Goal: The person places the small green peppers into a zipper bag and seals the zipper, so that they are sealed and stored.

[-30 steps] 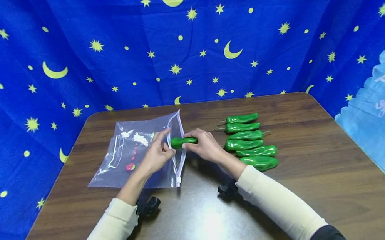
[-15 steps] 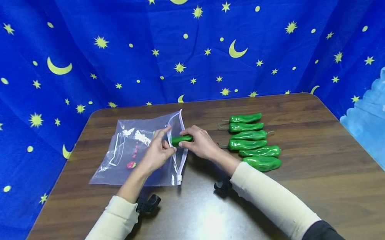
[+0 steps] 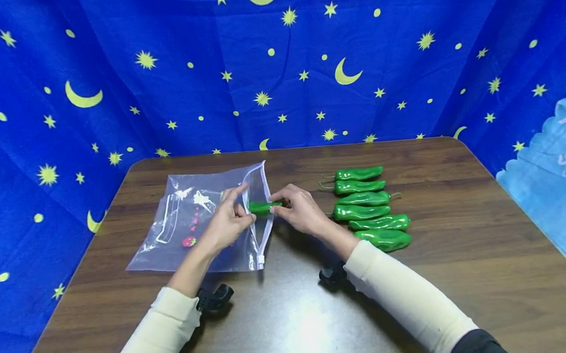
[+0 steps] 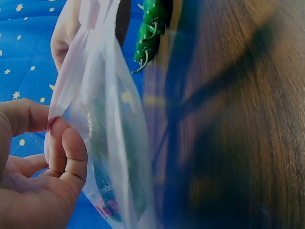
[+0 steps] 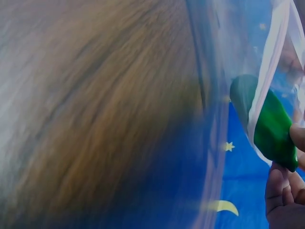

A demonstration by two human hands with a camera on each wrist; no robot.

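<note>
In the head view a clear zip bag (image 3: 215, 217) with a white zip edge lies at left centre, its mouth parted toward the right. My left hand (image 3: 228, 218) pinches the edge of that mouth between thumb and fingers, as the left wrist view also shows. My right hand (image 3: 299, 212) holds a green pepper (image 3: 261, 207) by its right end. The pepper's other end is inside the bag mouth; in the right wrist view the green pepper (image 5: 274, 126) shows partly through the plastic. Dark green shapes (image 4: 100, 152) show through the bag in the left wrist view.
Several green peppers (image 3: 362, 199) lie in a column on the wooden table (image 3: 466, 272), right of my right hand. A slider (image 3: 260, 260) sits at the bag's near corner. A blue star-patterned curtain (image 3: 193, 94) stands behind the table.
My right hand has pushed the pepper slightly left into the bag mouth, then drawn back a little, its fingertips now at the pepper's right end. The left hand keeps its hold.
</note>
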